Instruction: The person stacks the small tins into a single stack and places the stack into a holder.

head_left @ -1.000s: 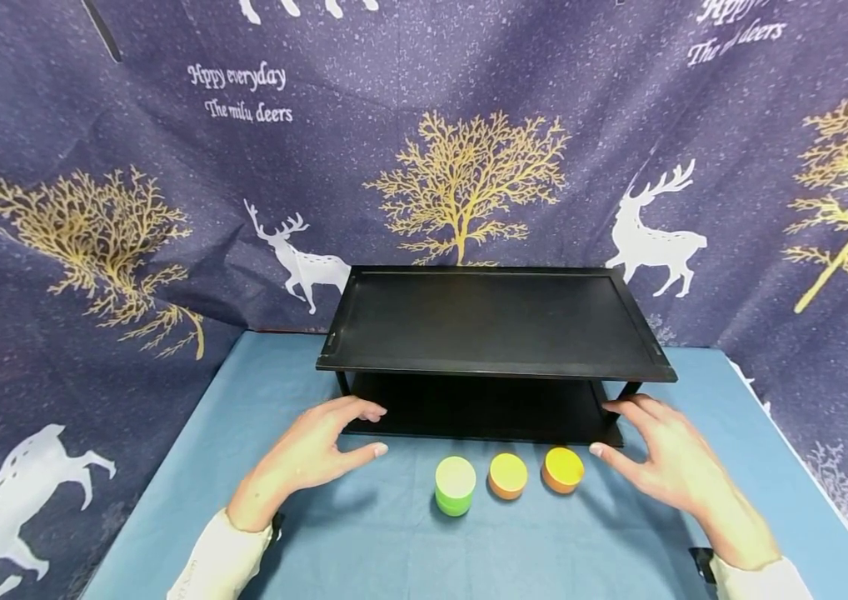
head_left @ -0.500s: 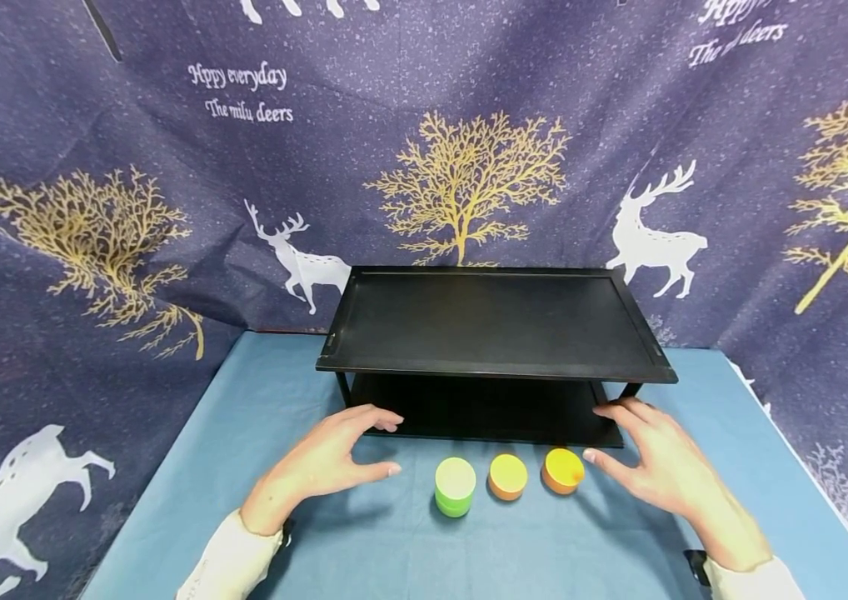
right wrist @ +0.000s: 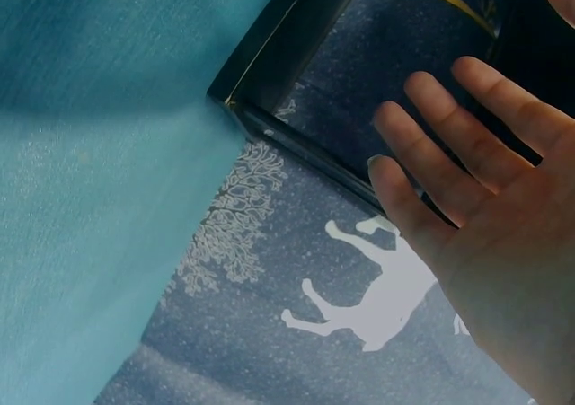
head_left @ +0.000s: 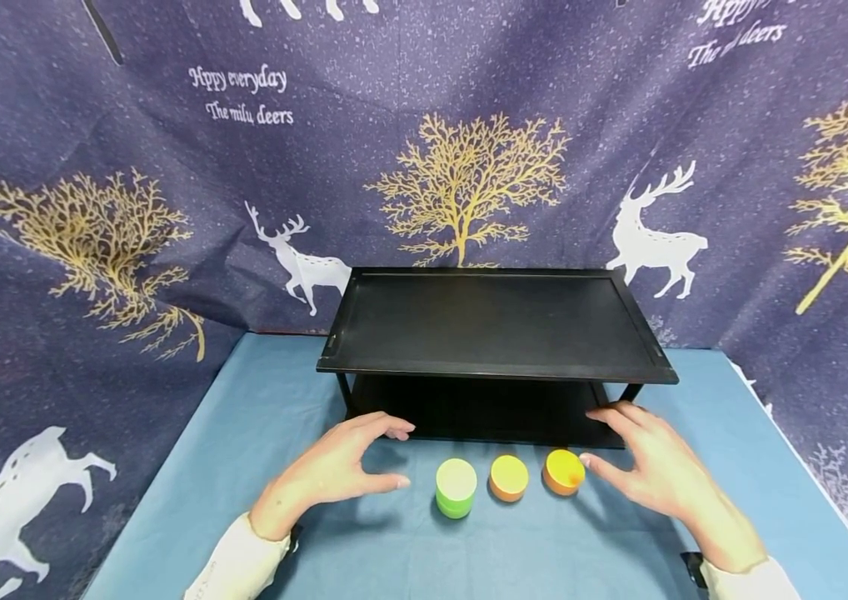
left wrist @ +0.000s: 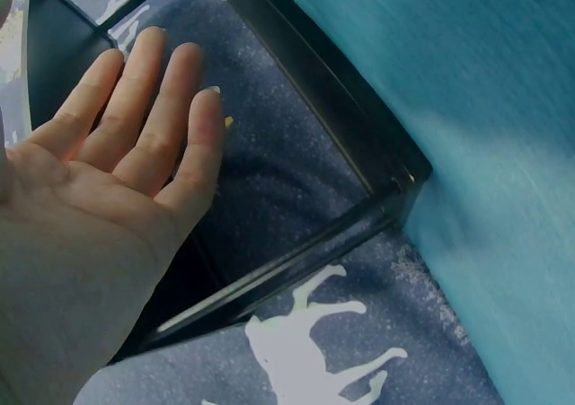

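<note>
Green cylinder [head_left: 456, 488] stands upright on the blue cloth [head_left: 424, 558]; take it as the clock's centre in the head view. Toward 3 o'clock comes the middle orange cylinder [head_left: 509, 479], then the outer orange cylinder [head_left: 563, 472] (both have yellow tops). Between 12 and 1 o'clock, the two-tier black shelf [head_left: 491, 321] stands before a patterned backdrop [head_left: 364, 50]. The left hand [head_left: 341, 468], near the green piece between 9 and 10 o'clock, is released, its thumb well apart from its fingers. The right hand [head_left: 652, 467], farthest out toward 3 o'clock, is likewise released; its thumb tip lies just beside the outer orange cylinder, contact impossible to tell.
</note>
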The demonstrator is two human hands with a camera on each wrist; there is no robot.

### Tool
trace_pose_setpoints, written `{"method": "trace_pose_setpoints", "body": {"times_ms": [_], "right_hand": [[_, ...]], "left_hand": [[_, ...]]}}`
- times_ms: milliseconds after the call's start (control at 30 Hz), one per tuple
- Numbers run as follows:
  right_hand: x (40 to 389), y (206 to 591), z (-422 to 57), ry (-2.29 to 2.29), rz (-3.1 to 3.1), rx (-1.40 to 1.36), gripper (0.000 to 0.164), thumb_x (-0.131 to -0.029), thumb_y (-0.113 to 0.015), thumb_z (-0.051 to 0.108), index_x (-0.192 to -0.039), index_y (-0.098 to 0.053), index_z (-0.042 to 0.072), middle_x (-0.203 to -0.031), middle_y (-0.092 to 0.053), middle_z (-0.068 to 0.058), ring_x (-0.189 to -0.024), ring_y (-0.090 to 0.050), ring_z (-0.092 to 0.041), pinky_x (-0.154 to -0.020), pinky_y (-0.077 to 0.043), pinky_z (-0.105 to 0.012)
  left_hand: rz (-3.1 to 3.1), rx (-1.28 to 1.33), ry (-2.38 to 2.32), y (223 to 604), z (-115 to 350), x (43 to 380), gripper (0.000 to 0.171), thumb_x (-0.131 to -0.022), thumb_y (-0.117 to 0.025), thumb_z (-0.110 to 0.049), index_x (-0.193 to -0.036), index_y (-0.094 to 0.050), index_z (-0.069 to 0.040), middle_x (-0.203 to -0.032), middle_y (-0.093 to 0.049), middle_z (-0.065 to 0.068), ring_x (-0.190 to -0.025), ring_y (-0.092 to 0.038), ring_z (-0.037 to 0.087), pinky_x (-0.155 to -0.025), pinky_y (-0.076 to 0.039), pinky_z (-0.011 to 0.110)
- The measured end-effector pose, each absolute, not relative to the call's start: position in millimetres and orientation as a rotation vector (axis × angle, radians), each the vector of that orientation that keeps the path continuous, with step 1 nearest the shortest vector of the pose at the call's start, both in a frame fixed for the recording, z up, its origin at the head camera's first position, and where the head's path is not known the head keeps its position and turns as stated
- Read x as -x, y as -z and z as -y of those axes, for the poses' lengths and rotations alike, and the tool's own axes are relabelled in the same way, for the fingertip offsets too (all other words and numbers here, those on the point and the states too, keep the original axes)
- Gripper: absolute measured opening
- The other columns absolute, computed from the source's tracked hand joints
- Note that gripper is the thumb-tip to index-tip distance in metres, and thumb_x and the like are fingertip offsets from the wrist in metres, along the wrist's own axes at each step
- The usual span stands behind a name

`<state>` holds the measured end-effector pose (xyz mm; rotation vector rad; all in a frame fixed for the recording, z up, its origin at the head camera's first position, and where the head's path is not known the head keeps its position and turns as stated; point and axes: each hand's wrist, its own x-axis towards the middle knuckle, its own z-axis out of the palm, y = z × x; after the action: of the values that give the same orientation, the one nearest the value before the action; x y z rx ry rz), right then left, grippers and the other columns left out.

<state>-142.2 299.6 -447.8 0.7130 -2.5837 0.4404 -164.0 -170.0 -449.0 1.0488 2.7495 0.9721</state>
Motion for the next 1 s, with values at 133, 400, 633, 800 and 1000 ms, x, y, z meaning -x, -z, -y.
{"method": "trace_pose_setpoints", "body": {"times_ms": [133,400,633,800,1000], "right_hand": [[142,448,-297,-0.449,2.6,-0.725,0.056,-0.077,-0.094,0.034,-0.124,-0.072,0.015,-0.115,-0.071,0.0,-0.099,-0.07,-0.022,-0.086,-0.058,-0.049],[141,449,-291,-0.459,2.642,-0.736,0.055,-0.079,-0.094,0.038,-0.125,-0.072,0.017,-0.116,-0.07,0.003,-0.102,-0.069,-0.019,-0.087,-0.059,-0.049],[141,452,-287,-0.459,2.655,-0.776,0.055,-0.079,-0.093,0.038,-0.126,-0.072,0.017,-0.118,-0.07,0.003,-0.104,-0.069,-0.018,-0.088,-0.058,-0.047],[141,455,-285,-0.451,2.666,-0.78,0.056,-0.079,-0.093,0.038,-0.126,-0.072,0.017,-0.118,-0.07,0.003,-0.103,-0.069,-0.018,-0.088,-0.059,-0.046],[141,457,-283,-0.451,2.685,-0.8,0.058,-0.078,-0.094,0.039,-0.127,-0.071,0.019,-0.118,-0.068,0.006,-0.102,-0.067,-0.014,-0.088,-0.059,-0.044]], "left_hand": [[-2.716,-1.037,-0.981,449,166,163,0.067,-0.085,-0.079,-0.067,-0.142,-0.06,-0.037,-0.129,-0.069,-0.013,-0.123,-0.065,0.012,-0.107,-0.052,0.039],[-2.667,-1.032,-0.975,454,157,160,0.066,-0.085,-0.078,-0.069,-0.142,-0.059,-0.041,-0.129,-0.07,-0.011,-0.122,-0.065,0.012,-0.106,-0.052,0.037],[-2.614,-1.063,-0.959,458,148,159,0.07,-0.084,-0.082,-0.066,-0.144,-0.059,-0.037,-0.132,-0.069,-0.01,-0.123,-0.065,0.012,-0.106,-0.053,0.036],[-2.59,-1.093,-0.942,462,141,160,0.074,-0.084,-0.08,-0.068,-0.145,-0.06,-0.031,-0.132,-0.066,-0.014,-0.123,-0.064,0.009,-0.105,-0.054,0.036],[-2.568,-1.125,-0.946,464,132,161,0.074,-0.083,-0.083,-0.065,-0.145,-0.061,-0.03,-0.131,-0.066,-0.017,-0.122,-0.065,0.009,-0.104,-0.054,0.035]]}}
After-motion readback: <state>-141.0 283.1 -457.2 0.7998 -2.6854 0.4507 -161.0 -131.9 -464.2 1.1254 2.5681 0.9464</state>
